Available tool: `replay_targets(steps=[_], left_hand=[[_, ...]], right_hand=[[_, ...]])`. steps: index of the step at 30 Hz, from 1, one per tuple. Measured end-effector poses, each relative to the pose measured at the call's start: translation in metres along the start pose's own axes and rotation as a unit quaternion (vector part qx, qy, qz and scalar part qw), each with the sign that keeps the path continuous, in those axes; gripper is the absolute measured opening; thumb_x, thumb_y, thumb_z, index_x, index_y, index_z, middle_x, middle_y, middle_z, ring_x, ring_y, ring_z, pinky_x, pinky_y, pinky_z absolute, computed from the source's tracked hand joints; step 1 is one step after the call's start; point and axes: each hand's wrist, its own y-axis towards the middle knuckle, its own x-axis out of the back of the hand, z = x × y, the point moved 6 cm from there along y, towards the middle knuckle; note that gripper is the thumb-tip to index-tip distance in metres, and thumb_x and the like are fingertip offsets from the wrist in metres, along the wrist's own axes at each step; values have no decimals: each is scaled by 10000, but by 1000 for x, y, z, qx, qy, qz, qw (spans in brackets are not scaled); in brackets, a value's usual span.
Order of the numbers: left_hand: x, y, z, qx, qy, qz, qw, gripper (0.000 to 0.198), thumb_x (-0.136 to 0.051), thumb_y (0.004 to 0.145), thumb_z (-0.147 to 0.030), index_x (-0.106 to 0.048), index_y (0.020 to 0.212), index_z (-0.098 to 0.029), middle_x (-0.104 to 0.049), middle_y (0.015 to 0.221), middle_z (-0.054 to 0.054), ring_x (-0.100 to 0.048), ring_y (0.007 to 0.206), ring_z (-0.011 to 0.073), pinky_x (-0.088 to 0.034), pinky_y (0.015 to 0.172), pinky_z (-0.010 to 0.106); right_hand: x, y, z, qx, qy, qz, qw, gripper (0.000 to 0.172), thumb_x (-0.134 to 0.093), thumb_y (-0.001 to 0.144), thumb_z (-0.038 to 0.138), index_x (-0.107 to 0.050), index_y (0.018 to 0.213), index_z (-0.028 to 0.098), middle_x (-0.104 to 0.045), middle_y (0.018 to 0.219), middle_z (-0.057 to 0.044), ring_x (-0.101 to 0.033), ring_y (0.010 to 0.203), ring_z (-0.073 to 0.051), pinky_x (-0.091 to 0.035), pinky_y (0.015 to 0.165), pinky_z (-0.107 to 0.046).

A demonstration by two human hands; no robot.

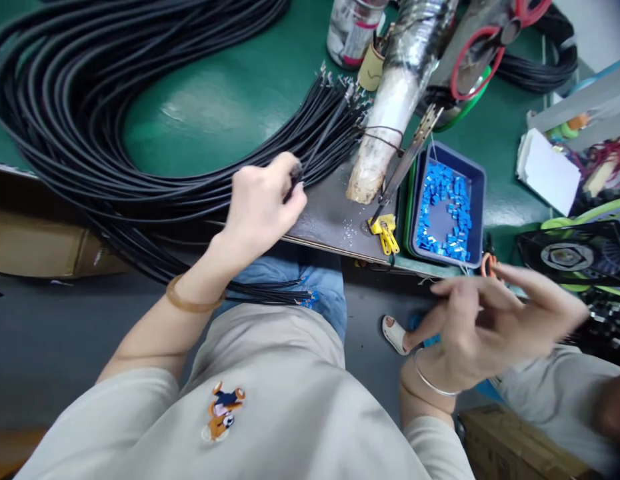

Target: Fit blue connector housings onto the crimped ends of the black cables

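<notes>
My left hand (265,203) is closed, thumb and fingers pinching a black cable (296,175) over the bench's front edge. Beside it runs a thick bundle of black cables (250,170), whose stripped wire ends (343,87) fan out on the bench. My right hand (500,320), smeared by motion, is off the bench edge just below the blue tray (479,200). Its fingers look spread and I see nothing in them. Small blue connectors (433,207) lie in that tray. More black cables with blue ends (270,292) rest across my lap.
A plastic-wrapped post (390,127) leans over the bench, beside a metal strip (407,163) and a yellow clip-like tool (386,233). Red-handled scissors (475,63), a jar (353,33) and a black fan (573,253) stand around. Another person (565,400) sits at right.
</notes>
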Motion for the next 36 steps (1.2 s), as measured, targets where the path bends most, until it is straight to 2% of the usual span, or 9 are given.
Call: replay_targets(steps=[4, 9, 12, 16, 17, 20, 23, 31, 36], left_hand=[[30, -27, 6, 52, -219, 1, 974, 138, -678, 799, -156, -595, 899, -205, -454, 511, -83, -386, 426, 67, -320, 467, 227], [-3, -53, -41, 14, -288, 396, 872, 143, -703, 797, -166, -691, 939, -153, -467, 550, -71, -397, 492, 53, -352, 481, 181], [-32, -72, -76, -65, -295, 518, 801, 78, -718, 779, -203, -671, 777, -141, -468, 586, -59, -369, 528, 53, -333, 489, 182], [-78, -81, -82, 27, -355, 487, 797, 208, -645, 865, -296, -737, 915, -116, -538, 586, -34, -428, 519, 71, -339, 482, 191], [-86, -79, -76, 58, -352, 446, 821, 237, -620, 883, -288, -747, 959, -102, -594, 596, -12, -479, 523, 81, -369, 495, 194], [-72, -60, -54, 29, -248, 179, 952, 228, -599, 883, -213, -783, 984, -123, -735, 747, 51, -584, 603, 105, -444, 592, 219], [-51, -55, -41, -11, -192, 25, 981, 238, -628, 863, -178, -788, 1036, -150, -791, 915, 75, -662, 703, 126, -488, 677, 232], [-65, -55, -31, 148, -371, 153, 904, 78, -655, 824, -194, -658, 804, -119, -612, 571, -11, -549, 506, 73, -417, 507, 175], [-68, -54, -33, 175, -385, 152, 893, 97, -691, 805, -205, -642, 792, -122, -638, 603, -4, -568, 530, 68, -447, 537, 165]], right_hand=[[-11, 25, -42, -89, -55, -3, 995, 135, -648, 918, 360, -611, 949, 234, -707, 742, 33, -710, 661, -150, -550, 680, -293], [-27, 58, -96, -102, -114, -23, 988, 152, -701, 825, 327, -599, 746, 245, -650, 671, 10, -603, 595, -135, -484, 639, -294], [-41, 74, -111, -101, -71, 24, 992, 115, -711, 786, 295, -632, 746, 222, -699, 770, -4, -624, 667, -146, -498, 681, -307], [-53, 86, -123, -133, 16, 97, 986, 126, -729, 720, 284, -635, 710, 201, -709, 785, -8, -631, 733, -145, -502, 741, -305], [-54, 87, -126, -140, 34, 110, 983, 143, -735, 704, 289, -625, 690, 198, -697, 763, -3, -619, 725, -140, -495, 739, -301], [-54, 86, -133, -154, 57, 117, 979, 184, -738, 673, 310, -596, 645, 197, -644, 703, 17, -549, 652, -117, -450, 665, -284], [-49, 80, -131, -146, 14, 67, 987, 174, -704, 706, 322, -581, 664, 205, -607, 683, 26, -514, 620, -116, -431, 635, -288], [-28, 56, -94, -102, -31, -147, 983, 128, -668, 816, 255, -563, 756, 214, -643, 865, -18, -624, 707, -158, -490, 572, -295], [-35, 38, -59, -98, 178, -185, 962, 210, -739, 817, 244, -544, 749, 207, -655, 790, 26, -655, 621, -115, -567, 598, -277]])
